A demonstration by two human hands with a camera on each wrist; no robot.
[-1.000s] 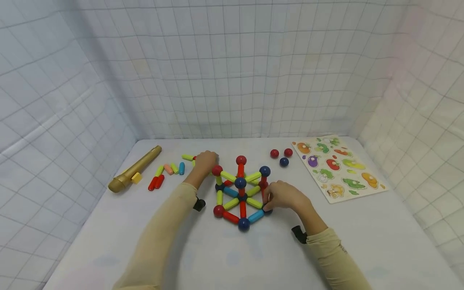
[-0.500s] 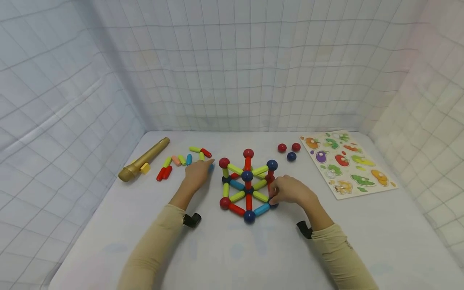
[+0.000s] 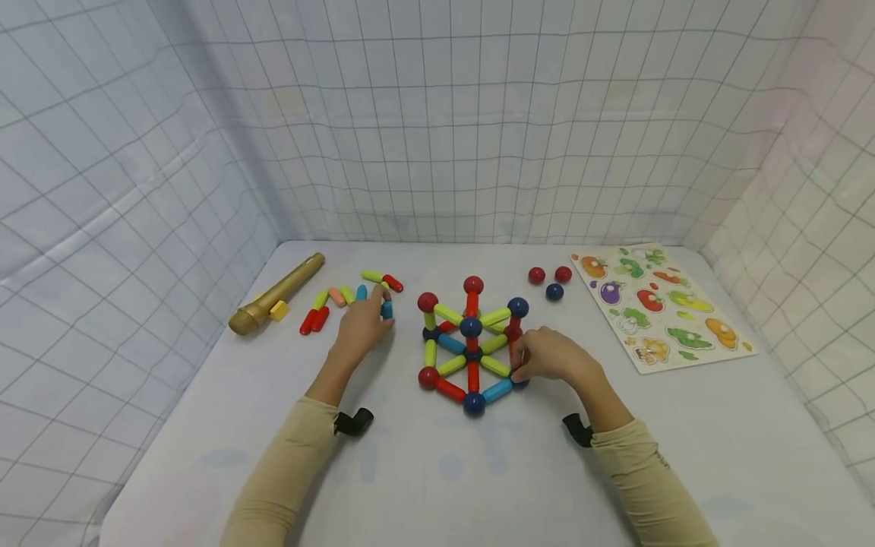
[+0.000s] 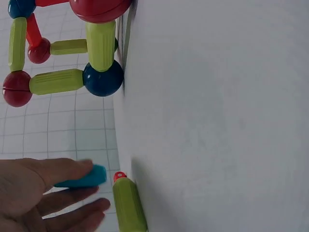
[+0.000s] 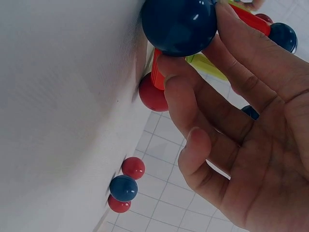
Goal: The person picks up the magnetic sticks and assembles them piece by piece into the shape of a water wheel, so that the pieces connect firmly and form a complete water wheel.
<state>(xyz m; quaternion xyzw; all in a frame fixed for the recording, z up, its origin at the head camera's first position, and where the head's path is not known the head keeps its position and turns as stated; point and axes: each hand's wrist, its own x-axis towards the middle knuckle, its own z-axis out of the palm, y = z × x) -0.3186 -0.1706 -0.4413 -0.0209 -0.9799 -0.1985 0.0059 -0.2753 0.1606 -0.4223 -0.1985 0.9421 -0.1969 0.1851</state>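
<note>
A frame of magnetic sticks and balls [image 3: 473, 355] stands mid-table, joined from red, green and blue sticks with red and dark blue balls. To its left, my left hand [image 3: 360, 328] pinches a light blue magnetic stick [image 4: 91, 177] between thumb and fingers, held just off the tabletop. My right hand [image 3: 552, 354] is at the frame's right front corner. In the right wrist view its thumb and fingers pinch the dark blue ball [image 5: 179, 25] there, next to a red stick [image 5: 157, 72]. Close to the left hand lies a green stick [image 4: 128, 205].
Loose sticks [image 3: 316, 319] lie at the left, beside a golden microphone-shaped toy [image 3: 276, 295] and a yellow block [image 3: 279, 310]. Behind the frame on the right are two red balls [image 3: 536, 276] and a dark blue ball [image 3: 554, 292]. A vegetable puzzle board [image 3: 659, 308] lies far right.
My left hand has drawn back from the loose sticks behind the frame toward the left, and a light blue stick now shows in its fingers. My right hand has stayed at the corner ball.
</note>
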